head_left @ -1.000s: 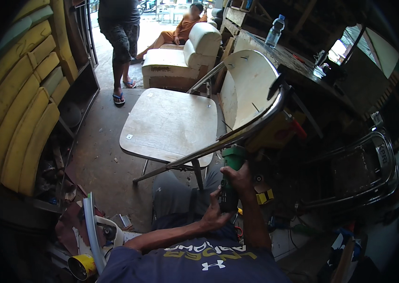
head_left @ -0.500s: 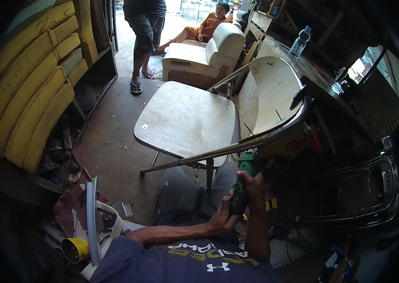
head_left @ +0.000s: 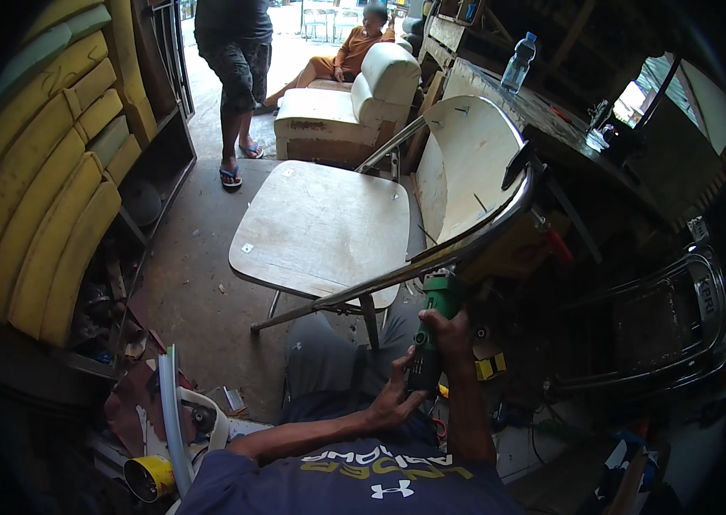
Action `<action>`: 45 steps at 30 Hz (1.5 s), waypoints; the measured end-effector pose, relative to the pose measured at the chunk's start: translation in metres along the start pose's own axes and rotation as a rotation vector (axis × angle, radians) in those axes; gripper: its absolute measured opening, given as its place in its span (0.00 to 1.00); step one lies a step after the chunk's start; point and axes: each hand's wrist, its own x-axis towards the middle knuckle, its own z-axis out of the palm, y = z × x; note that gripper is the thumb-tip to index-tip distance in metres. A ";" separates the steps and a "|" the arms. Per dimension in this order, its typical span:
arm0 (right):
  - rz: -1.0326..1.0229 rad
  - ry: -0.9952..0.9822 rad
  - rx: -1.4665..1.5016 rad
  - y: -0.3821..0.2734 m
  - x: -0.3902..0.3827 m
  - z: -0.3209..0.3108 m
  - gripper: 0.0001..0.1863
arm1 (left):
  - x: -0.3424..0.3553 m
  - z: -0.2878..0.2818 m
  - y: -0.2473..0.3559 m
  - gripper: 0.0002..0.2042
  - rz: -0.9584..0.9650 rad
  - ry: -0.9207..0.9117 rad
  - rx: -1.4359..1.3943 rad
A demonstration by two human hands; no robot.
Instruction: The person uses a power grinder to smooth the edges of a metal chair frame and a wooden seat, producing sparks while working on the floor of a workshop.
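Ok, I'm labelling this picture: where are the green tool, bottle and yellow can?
Green tool (head_left: pixel 440 295): head view, on its upper green casing.
Bottle (head_left: pixel 518 66): head view, on its clear side.
Yellow can (head_left: pixel 157 472): head view, on its outer wall.

- I'm looking down on a grey-brown floor (head_left: pixel 178 275), dusty and dotted with small scraps.
- Daylight pours in through the wide doorway (head_left: pixel 292 51) at the top of my view, while the right side stays in deep shadow.
- A dark barred gate (head_left: pixel 176 60) stands at the doorway's left.
- Along my left, long yellow pads (head_left: pixel 36 232) line up beside a dark open cabinet (head_left: pixel 170 154).
- Near the doorway I see a cream padded seat (head_left: pixel 320 107), its base scuffed brown; pale chairs (head_left: pixel 318 24) stand outside.
- On my right runs a worn workbench (head_left: pixel 539 107), with a bright opening (head_left: pixel 631 101) past it.
- Lower right, I make out a dark metal-framed chair (head_left: pixel 650 322).
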 end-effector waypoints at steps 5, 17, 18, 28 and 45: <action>0.035 0.042 0.084 0.021 -0.004 -0.004 0.24 | -0.003 -0.011 0.015 0.41 -0.046 -0.051 0.050; -0.088 0.402 0.261 0.154 -0.007 -0.013 0.26 | -0.021 -0.036 -0.012 0.38 -0.129 -0.133 0.292; -0.082 0.418 0.261 0.158 -0.012 -0.017 0.26 | -0.022 -0.033 -0.010 0.38 -0.116 -0.147 0.307; 0.067 0.379 0.397 0.124 -0.045 -0.025 0.19 | 0.013 -0.146 0.189 0.28 -0.369 0.306 0.928; 0.002 0.255 0.484 0.113 -0.036 -0.017 0.31 | -0.006 -0.050 0.038 0.52 -0.422 -0.534 0.289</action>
